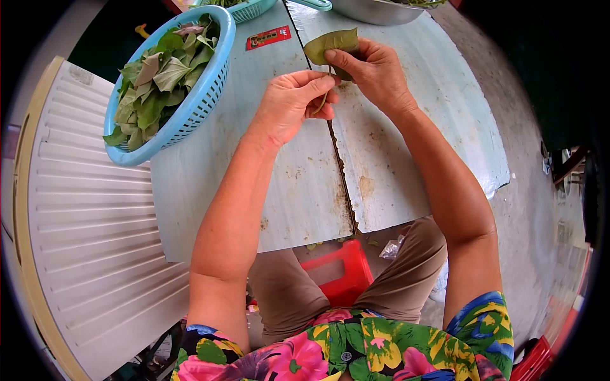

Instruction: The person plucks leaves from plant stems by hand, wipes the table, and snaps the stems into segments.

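Note:
Above the table, my right hand (372,70) pinches a green leaf (333,44) between thumb and fingers. A thin stem (323,103) hangs down from the leaf, and my left hand (295,101) is closed on it just below. Both hands are near each other over the seam in the tabletop. To the left, a blue plastic basket (219,76) stands tilted at the table's edge, heaped with loose green leaves (162,82).
The worn pale table (286,203) has a gap down its middle. A red packet (268,38) lies near the basket. At the far edge are a metal bowl (375,13) and a green colander (251,9). A ribbed white panel (95,209) stands left; a red stool (349,267) is underneath.

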A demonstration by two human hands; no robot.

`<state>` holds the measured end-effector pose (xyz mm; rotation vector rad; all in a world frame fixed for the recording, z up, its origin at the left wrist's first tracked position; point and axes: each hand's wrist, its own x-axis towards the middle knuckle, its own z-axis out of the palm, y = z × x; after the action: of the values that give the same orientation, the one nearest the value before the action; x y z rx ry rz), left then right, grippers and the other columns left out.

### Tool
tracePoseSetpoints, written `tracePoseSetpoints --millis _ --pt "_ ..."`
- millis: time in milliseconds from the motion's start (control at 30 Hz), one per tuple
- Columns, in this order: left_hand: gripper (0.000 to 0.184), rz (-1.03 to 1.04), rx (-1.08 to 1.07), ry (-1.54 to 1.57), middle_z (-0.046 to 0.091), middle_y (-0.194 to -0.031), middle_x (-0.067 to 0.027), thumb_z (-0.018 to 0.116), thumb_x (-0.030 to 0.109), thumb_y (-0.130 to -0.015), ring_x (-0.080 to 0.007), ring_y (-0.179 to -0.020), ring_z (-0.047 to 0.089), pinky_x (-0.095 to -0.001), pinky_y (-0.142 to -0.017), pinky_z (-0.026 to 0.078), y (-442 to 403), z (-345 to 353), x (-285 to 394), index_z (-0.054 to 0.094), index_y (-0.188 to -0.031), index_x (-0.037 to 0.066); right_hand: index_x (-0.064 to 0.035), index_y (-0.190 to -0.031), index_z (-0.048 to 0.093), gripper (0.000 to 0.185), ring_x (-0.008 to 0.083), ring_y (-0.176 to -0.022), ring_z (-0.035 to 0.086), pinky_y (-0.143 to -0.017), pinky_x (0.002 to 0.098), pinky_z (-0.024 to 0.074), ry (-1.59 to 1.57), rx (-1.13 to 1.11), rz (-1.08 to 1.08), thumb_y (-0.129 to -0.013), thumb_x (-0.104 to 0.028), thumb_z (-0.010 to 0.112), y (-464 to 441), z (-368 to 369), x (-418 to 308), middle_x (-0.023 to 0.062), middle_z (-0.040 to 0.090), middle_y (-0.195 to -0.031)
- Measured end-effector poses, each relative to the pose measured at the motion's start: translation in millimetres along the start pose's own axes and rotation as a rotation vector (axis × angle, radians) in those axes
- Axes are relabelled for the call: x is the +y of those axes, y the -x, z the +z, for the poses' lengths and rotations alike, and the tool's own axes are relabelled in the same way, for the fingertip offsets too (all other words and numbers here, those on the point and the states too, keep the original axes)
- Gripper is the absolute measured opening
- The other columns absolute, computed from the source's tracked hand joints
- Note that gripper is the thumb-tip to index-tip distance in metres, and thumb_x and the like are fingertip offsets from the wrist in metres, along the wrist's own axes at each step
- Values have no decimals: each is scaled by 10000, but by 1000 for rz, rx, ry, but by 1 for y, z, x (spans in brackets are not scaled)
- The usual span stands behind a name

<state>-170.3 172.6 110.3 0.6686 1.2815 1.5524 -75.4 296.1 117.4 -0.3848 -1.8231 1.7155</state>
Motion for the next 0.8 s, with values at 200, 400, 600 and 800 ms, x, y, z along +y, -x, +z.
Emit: tracePoseSetpoints --millis 200,400,600,800 --pt "191 88 77 -69 559 -647 -26 556 156 -821 -80 -504 515 -216 -502 465 -1 -2 1 595 -903 -13 -18 -862 629 208 57 -608 515 -533 194 415 -44 201 -17 -771 -205 645 -9 -19 -3 5 604 -738" --pt "176 171 221 -342 539 -642 -3 574 165 -811 -55 -504 475 -195 -479 438 -3 -1 -2 621 -877 9 -112 -959 620 207 92 -726 524 -589 197 428 525 374 -742 -755 -92 642 -10 -17 -12 6 581 -869" --pt "168 276 326 -602 547 -664 -3 569 156 -819 -50 -547 472 -195 -478 431 -3 0 -6 627 -904 23 -152 -837 643 167 189 -916 512 -760 317 433 877 42 -957 -680 -94 650 -7 -3 -1 -15 574 -908" --pt "151 497 356 -700 555 -694 5 571 140 -817 -52 -549 476 -193 -494 431 -8 -5 -13 627 -908 33 -99 -810 626 109 225 -1013 493 -844 334 400 953 -42 -774 -706 -66 628 -8 -13 2 4 580 -943"
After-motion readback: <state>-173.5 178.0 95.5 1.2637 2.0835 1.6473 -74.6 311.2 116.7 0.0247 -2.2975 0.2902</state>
